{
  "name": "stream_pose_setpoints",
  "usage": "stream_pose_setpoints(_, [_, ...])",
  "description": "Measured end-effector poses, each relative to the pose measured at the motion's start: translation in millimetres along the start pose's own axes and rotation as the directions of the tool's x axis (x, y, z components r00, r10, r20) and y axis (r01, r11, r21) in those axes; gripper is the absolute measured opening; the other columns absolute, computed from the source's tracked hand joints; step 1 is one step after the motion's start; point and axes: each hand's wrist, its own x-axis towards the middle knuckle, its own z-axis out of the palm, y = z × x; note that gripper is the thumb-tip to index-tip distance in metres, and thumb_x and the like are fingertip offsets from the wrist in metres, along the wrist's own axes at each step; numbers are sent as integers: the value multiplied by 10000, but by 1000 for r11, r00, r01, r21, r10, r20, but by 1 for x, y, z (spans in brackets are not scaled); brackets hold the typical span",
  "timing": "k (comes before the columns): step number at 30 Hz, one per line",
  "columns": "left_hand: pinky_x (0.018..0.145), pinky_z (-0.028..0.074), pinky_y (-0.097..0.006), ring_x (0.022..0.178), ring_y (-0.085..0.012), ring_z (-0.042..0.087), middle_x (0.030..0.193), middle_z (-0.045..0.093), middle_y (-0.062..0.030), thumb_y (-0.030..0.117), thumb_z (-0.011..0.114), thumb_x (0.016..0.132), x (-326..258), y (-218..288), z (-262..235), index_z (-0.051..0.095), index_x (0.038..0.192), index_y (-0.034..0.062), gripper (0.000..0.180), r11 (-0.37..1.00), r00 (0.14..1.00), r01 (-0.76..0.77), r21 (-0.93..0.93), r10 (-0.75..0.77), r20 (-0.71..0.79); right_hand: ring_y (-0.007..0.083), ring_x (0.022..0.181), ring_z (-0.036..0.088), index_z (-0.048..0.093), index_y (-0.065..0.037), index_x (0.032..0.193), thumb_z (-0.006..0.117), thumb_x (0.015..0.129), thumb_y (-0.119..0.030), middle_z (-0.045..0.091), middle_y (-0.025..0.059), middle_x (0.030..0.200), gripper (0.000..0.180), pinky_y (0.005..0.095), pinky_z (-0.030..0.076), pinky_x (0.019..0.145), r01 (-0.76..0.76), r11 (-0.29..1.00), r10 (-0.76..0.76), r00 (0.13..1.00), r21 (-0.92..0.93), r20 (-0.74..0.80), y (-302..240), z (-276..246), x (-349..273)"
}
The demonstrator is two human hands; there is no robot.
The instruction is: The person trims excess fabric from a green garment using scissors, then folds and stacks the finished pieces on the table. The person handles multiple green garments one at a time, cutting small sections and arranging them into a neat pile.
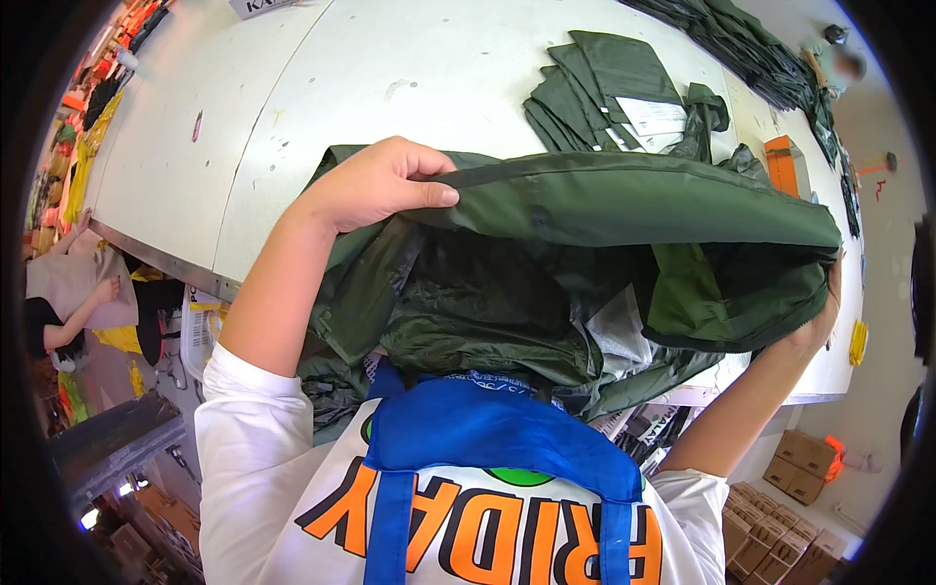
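A: Nearest the lens?
B: At the bottom centre, a blue apron (pixel 507 434) over a white printed shirt (pixel 255 448).
A: Just beyond?
B: Across the middle of the frame, a dark green garment (pixel 634 200), lifted and spread, with its opening towards the lens and darker folds inside.
A: And the left hand (pixel 385 180)?
B: Left of centre, closed in a pinch, with thumb and fingers gripping the dark band along the garment's upper edge.
A: The right hand (pixel 825 310)?
B: At the right, against the garment's far end; fingers mostly hidden by cloth, so impossible to tell how far closed.
A: Farther off?
B: Behind the garment, a white table (pixel 322 88). Upper right of centre, folded dark green pieces (pixel 580 102) with a white sheet (pixel 651 116) on top; near them, an orange box (pixel 781 166).
A: Farthest?
B: At the left edge, a co-worker (pixel 83 292); lower right, brown cartons (pixel 798 466); upper right, a long dark green pile (pixel 746 49) and another person, blurred (pixel 834 70).
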Motion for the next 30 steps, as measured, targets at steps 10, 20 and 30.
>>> stream_pose_setpoints(10, [705, 450, -243, 730, -58, 537, 790, 642, 10, 137, 646, 859, -12, 15, 9, 654, 979, -18, 197, 996, 995, -84, 11, 84, 51, 315, 1146, 544, 562, 6, 1202, 451, 981, -222, 591, 174, 1216, 337, 483, 384, 1036, -6, 998, 5, 1000, -61, -12, -16, -17, 17])
stream_pose_setpoints(20, [990, 409, -387, 1167, -244, 506, 1267, 507, -143, 288, 865, 621, 34, 10, 90, 315, 1385, 41, 974, 915, 885, -402, -26, 382, -265, 254, 943, 643, 622, 12, 1093, 520, 922, -183, 663, 145, 1059, 279, 405, 494, 903, 159, 805, -11, 967, -572, 254, 146, 219, 39])
stream_pose_setpoints(30, [949, 456, -467, 1054, -287, 593, 1146, 612, -159, 46, 515, 838, 71, -74, 86, 533, 1162, -55, 340, 366, 950, -225, -903, -124, -287, 170, 1063, 590, 602, -7, 1165, 648, 846, -189, 640, 107, 1149, 370, 290, 436, 929, 144, 202, -158, 981, -969, 113, 173, 24, 36])
